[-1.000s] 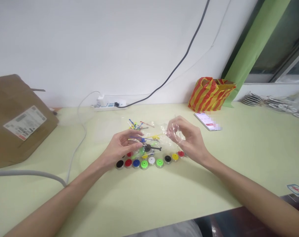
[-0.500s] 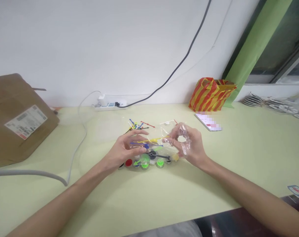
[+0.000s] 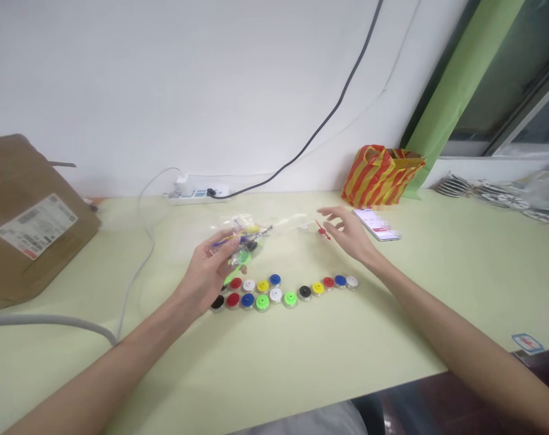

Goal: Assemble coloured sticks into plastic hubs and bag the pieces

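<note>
My left hand (image 3: 209, 270) is closed around a clear plastic bag (image 3: 240, 241) full of thin coloured pointers, lifted a little above the pale green table (image 3: 301, 356). My right hand (image 3: 346, 234) reaches out to the right of it, fingers spread and flat, its fingertips by a small red pointer (image 3: 322, 230) and a white one lying on the table. A row of small round coloured caps (image 3: 283, 292) in black, red, blue, green, white and yellow lies in front of both hands.
A brown cardboard parcel (image 3: 27, 217) sits at the far left with a grey cable (image 3: 52, 319) beside it. A white power strip (image 3: 195, 188) lies against the wall. A red-and-yellow striped bag (image 3: 380, 172) and a phone (image 3: 376, 223) are at the right.
My right hand let go of the bag and moved right and away, opening. My left hand carried the bag up and to the left, uncovering the whole row of caps.
</note>
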The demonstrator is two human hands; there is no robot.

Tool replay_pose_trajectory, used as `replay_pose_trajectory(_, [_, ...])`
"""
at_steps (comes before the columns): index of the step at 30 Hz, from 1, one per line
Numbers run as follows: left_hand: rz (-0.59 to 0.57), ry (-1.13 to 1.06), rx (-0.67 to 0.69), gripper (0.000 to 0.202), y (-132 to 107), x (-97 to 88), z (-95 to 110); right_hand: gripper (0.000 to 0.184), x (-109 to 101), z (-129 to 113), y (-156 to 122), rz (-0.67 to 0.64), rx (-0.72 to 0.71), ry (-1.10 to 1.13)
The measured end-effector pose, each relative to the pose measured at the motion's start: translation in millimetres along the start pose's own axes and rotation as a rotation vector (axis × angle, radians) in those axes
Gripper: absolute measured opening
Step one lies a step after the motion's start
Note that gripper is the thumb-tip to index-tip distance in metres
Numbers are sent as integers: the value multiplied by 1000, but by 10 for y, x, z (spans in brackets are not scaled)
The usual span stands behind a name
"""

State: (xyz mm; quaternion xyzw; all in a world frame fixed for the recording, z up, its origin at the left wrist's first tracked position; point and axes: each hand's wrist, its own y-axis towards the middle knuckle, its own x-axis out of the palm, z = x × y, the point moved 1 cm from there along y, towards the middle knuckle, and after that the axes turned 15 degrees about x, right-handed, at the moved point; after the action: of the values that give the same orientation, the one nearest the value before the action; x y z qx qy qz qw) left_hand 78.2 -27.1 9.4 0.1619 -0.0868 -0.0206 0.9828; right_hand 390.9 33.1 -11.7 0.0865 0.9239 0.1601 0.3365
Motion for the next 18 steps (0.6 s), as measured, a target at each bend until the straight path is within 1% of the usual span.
replay_pose_trajectory(2, [58, -45, -46, 48, 30, -25, 11, 50, 43, 232, 108, -86, 24, -249])
replay_pose_trajectory(3, [76, -58, -66, 48, 41, -37, 12, 52, 71, 316, 140, -128, 38, -348])
replay_pose_trajectory(5, [99, -81, -78, 49, 53, -62, 4, 51, 124, 411, 171, -190, 64, -467])
replay_pose_trajectory(7, [102, -91, -64, 53, 58, -83, -16, 44, 157, 434, 178, -195, 82, -496])
replay_pose_trajectory(10, [95, -71, -43, 57, 64, -109, -54, 38, 154, 432, 186, -145, 78, -490])
replay_pose_trajectory(14, [99, -44, -36, 52, 74, -135, -70, 38, 55, 491, 241, -82, 105, -425])
replay_pose_trajectory(16, [94, -30, -38, 49, 77, -146, -66, 35, -36, 518, 286, 14, 123, -362])
replay_pose_trajectory(18, [82, -2, -38, 49, 76, -156, -67, 30, -137, 498, 319, 154, 120, -282])
